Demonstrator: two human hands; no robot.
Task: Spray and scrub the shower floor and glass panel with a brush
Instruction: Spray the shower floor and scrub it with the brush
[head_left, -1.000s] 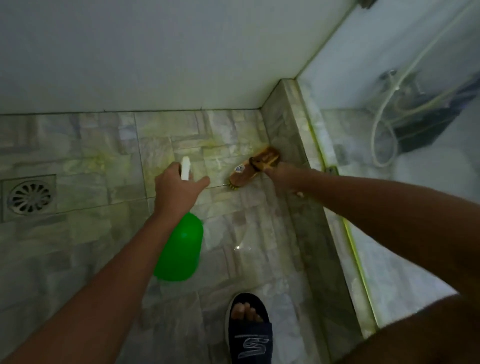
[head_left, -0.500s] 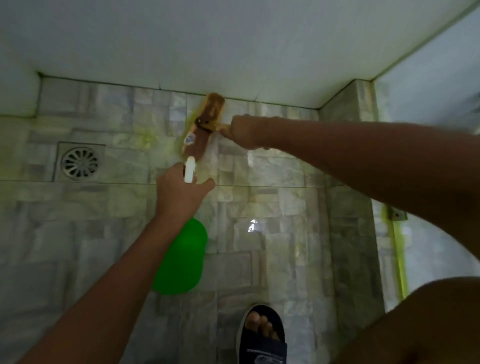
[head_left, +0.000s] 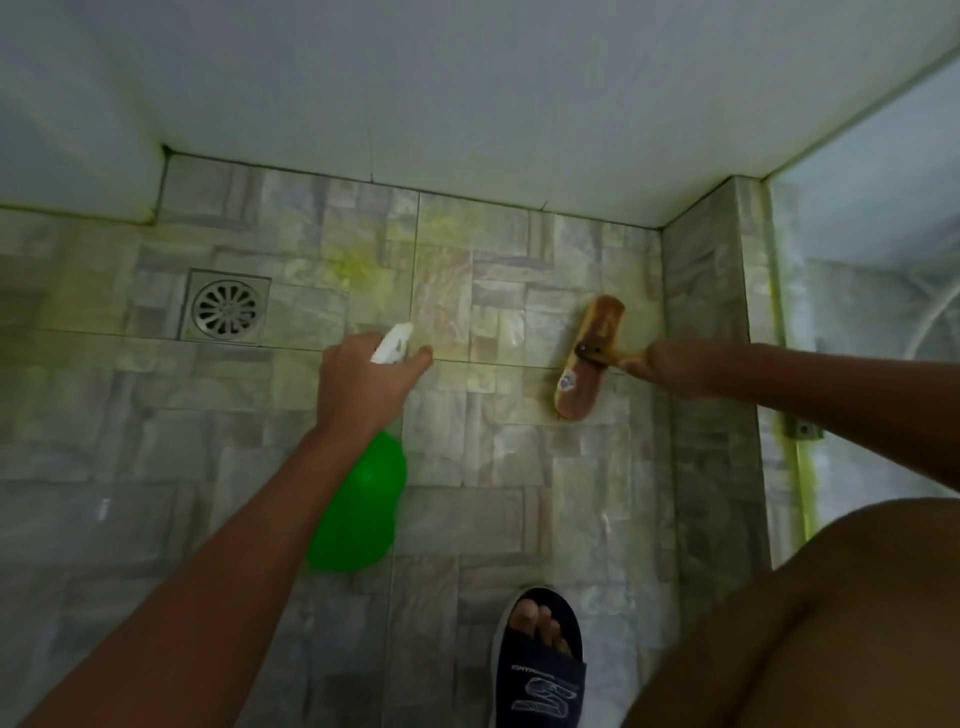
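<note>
Two hands: brush (head_left: 589, 358) just left of right grip (head_left: 662, 366).

Left hand (head_left: 363, 384) grips spray bottle (head_left: 358, 499); right hand (head_left: 670, 366) holds brush (head_left: 589, 358).

Both forearms (head_left: 218, 561) are bare, with no sleeves. One foot wears a dark open-toed slide sandal (head_left: 540, 670). Its strap carries a pale logo.

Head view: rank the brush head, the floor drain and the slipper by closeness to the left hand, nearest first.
Measured from the left hand, which grips the green spray bottle:
1. Floor drain, up and to its left, and brush head, to its right beside the raised kerb: too close to call.
2. Slipper, bottom of the picture, below and right, clearly farthest.
</note>
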